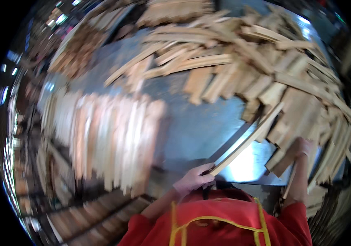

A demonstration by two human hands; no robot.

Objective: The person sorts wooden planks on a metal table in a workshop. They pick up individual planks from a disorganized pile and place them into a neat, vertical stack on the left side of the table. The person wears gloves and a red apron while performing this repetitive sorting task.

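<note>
One wood strip (248, 142), its near end pinched by my left hand's (192, 179) fingers, six o'clock; my right hand (302, 146), three o'clock, beside heaped boards (298, 110), finger state I cannot tell.

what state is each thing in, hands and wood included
Wooden strip, held at its near end, slanting away to the right
Left hand, closed on that strip
Loose boards, jumbled and overlapping
Right hand, at those boards, grip unclear
Row of boards, lined up side by side, blurred
Table, partly covered with wood
</note>
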